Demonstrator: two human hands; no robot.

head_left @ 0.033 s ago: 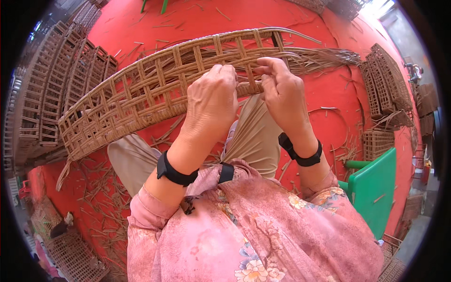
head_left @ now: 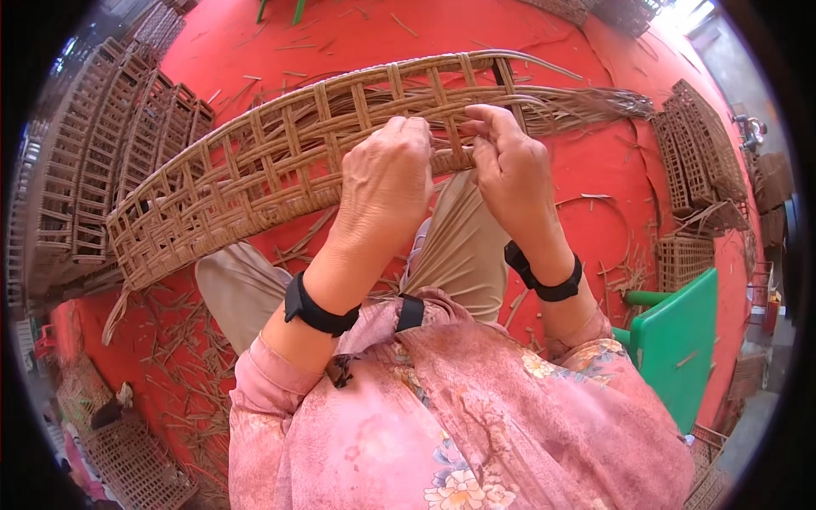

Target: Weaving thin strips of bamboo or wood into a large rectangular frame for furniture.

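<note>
A long, curved openwork rattan panel (head_left: 297,143) slants in front of me, its left end nearer and lower than its right. My left hand (head_left: 388,174) is closed over the panel's near rim right of its middle, knuckles up, its fingertips hidden. Just to the right, my right hand (head_left: 510,166) is bent with thumb and forefinger drawn together at the same rim. Whether a thin strand lies between them is too small to tell. Beyond the panel and behind its grid lies a bundle of long loose rattan strips (head_left: 586,109), reaching out to the right.
Stacked wicker baskets (head_left: 93,161) stand at the left, and more baskets (head_left: 697,153) at the right. A green stool (head_left: 676,348) is close by my right side. Cut scraps (head_left: 183,374) litter the red floor (head_left: 595,229). Baskets (head_left: 136,459) also sit at the lower left.
My left hand has shifted very slightly to the right. Otherwise the hands and the rattan panel look the same.
</note>
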